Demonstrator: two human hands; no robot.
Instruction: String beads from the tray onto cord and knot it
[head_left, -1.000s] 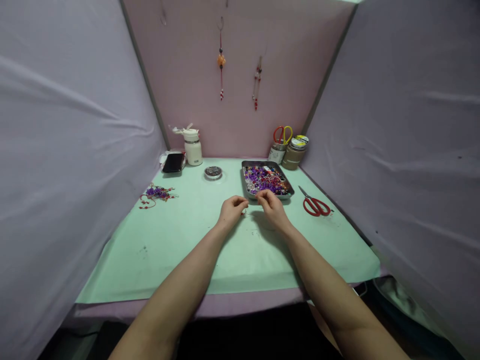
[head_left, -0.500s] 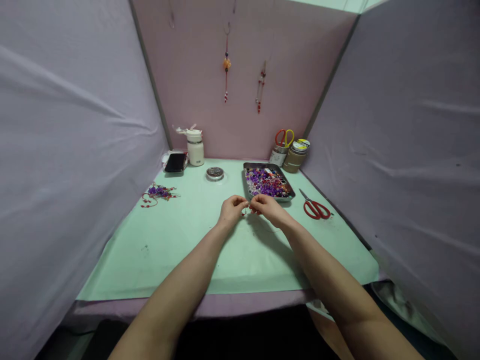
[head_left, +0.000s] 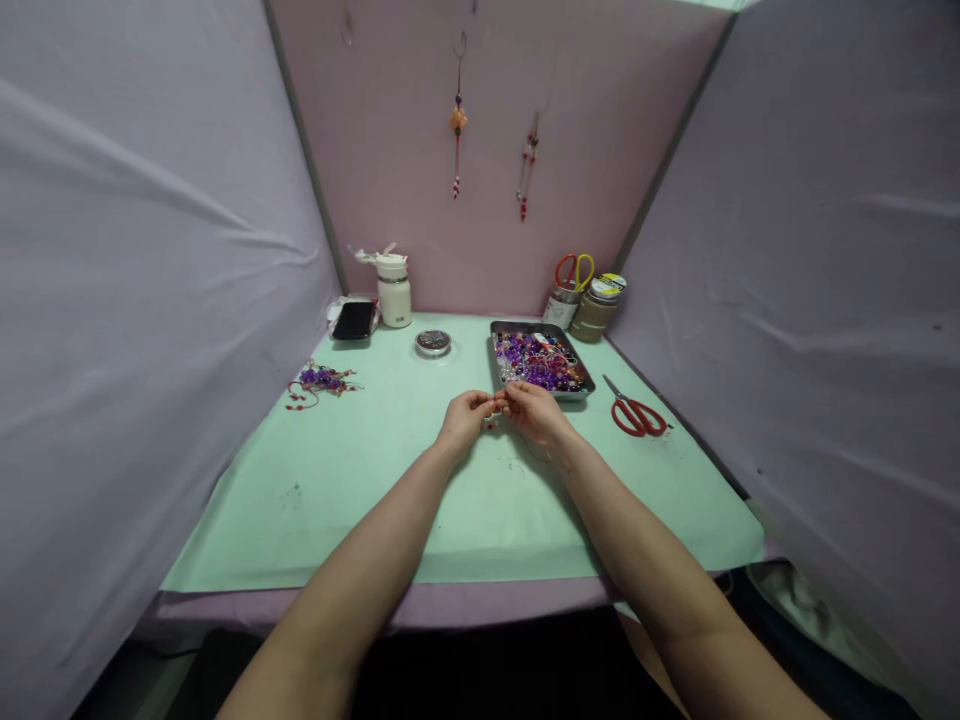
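Note:
My left hand (head_left: 465,417) and my right hand (head_left: 534,408) meet fingertip to fingertip over the middle of the green mat (head_left: 390,480). Both are closed in a pinch on something tiny between them, perhaps a bead on thin thread; I cannot make it out. Just behind my right hand lies a metal tray (head_left: 582,375) full of purple, red and clear beads. Both forearms reach in from the near edge.
Red scissors (head_left: 636,415) lie right of the tray. At the back stand a white bottle (head_left: 394,293), a black phone (head_left: 354,320), a round tin (head_left: 433,343) and two jars (head_left: 592,305). A purple beaded piece (head_left: 321,381) lies at left. Cloth walls enclose the table.
My right hand has come left from the tray's front edge to meet my left hand's fingertips. The view has shifted slightly.

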